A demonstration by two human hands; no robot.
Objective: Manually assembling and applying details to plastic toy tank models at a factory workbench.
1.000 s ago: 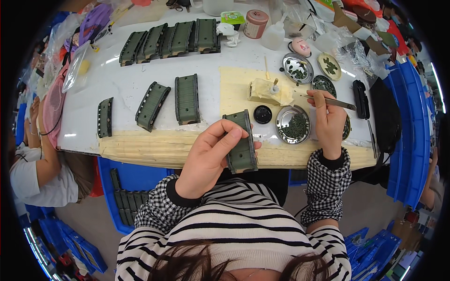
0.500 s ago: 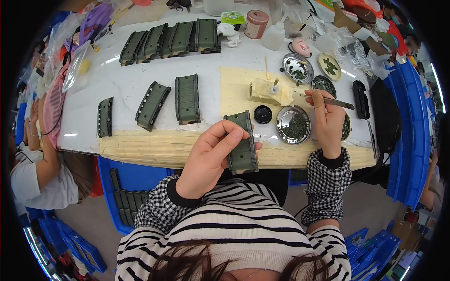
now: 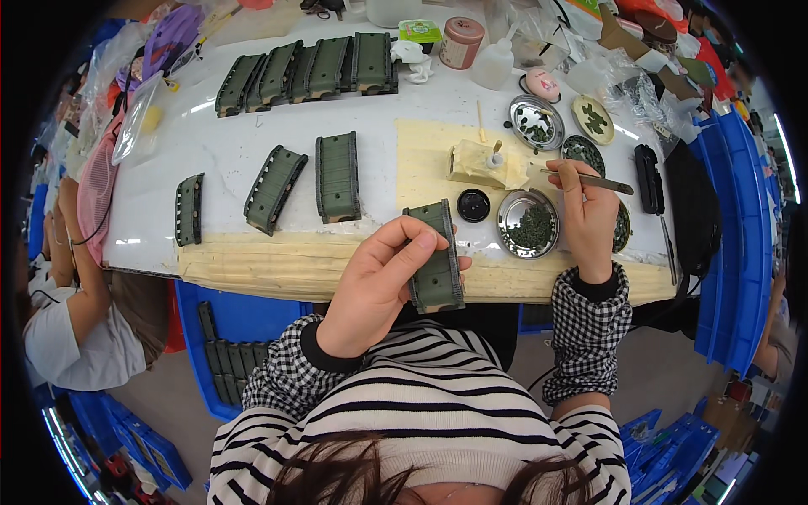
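Note:
My left hand is closed around a dark green curved part with dark ribbed edges, thumb and forefinger pinching near its upper end. It is held tilted over the table's front edge. My right hand pinches metal tweezers, their tips pointing left beside a block wrapped in yellowish tape. Whether anything sits between the tips is too small to make out. Below the tweezers lies a metal dish of small dark green pieces, with a small black pot to its left.
Three similar green parts, including an upright one, stand left on the white table; a row lies behind. More dishes and a black case are at right. A blue bin sits below; another person is at left.
My hands, the green part and the tweezers hold almost the same position. At the far left, the other person's arm and body have shifted slightly.

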